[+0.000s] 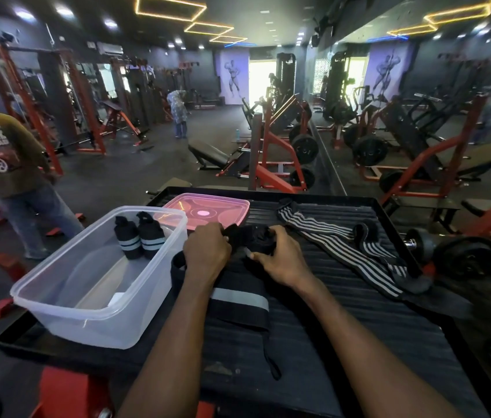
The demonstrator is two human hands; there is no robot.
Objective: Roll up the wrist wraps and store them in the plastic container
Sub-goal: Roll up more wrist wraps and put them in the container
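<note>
At the far left a bystander (6, 164) stands on the gym floor with their back turned, well apart from the work. Next comes the clear plastic container (66, 300), set at the left edge of the black ribbed surface (359, 327), open and close to the hands, likely so finished rolls can be dropped straight in. Two rolled wraps (140, 235) already stand upright side by side against its far wall, which suggests the task is partly done. Just behind the container lies its pink lid (208, 211), flat and out of the way.

The left hand (205, 251) has its fingers curled over the near end of a black wrap (238, 300), its grip closed on the fabric. The right hand (280, 254) grips the bunched part of the same wrap, thumb and fingers pinching it near the middle. Between the two hands the fabric is gathered into a tight lump, so this looks like the start of a roll, one hand anchoring while the other turns. The rest of this wrap, with its grey band, trails toward the person across the surface, lying flat so it can feed in.

To the right a striped wrap (337, 242) lies unrolled and stretched diagonally, untouched, probably waiting its turn. Beyond the right edge sits a dumbbell (461, 254).
</note>
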